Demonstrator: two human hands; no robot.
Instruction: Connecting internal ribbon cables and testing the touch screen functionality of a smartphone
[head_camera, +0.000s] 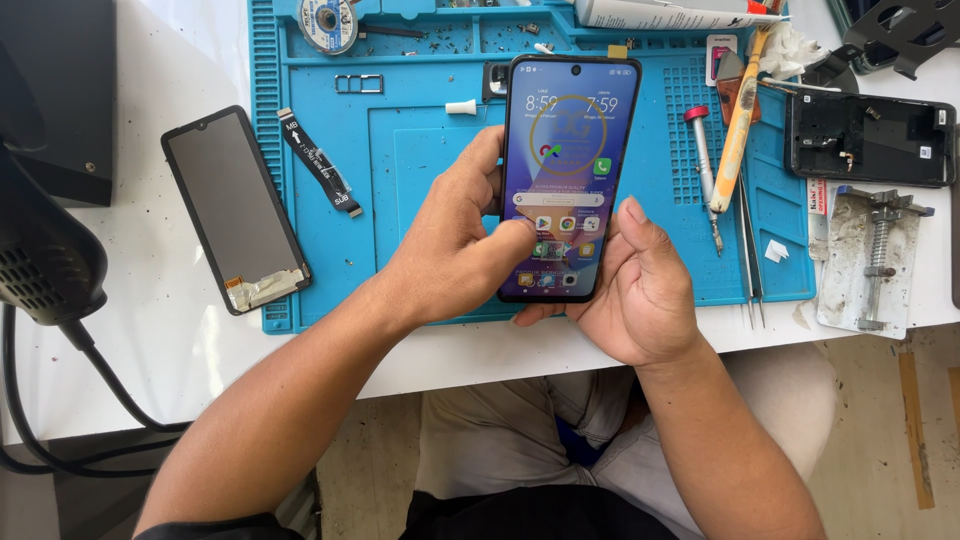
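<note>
A smartphone (568, 150) with its screen lit, showing a home screen with icons, is held upright above the blue repair mat (420, 170). My left hand (455, 245) grips its left edge, thumb resting on the lower part of the screen. My right hand (640, 290) cradles the phone's bottom right corner from below, thumb along the right edge.
A detached dark display panel (232, 208) lies at the mat's left edge beside a black flex cable (320, 163). A screwdriver (703, 170), an orange-handled tool (738, 125) and tweezers (752, 260) lie on the right. An opened phone frame (868, 138) and a metal clamp (875, 260) sit further right.
</note>
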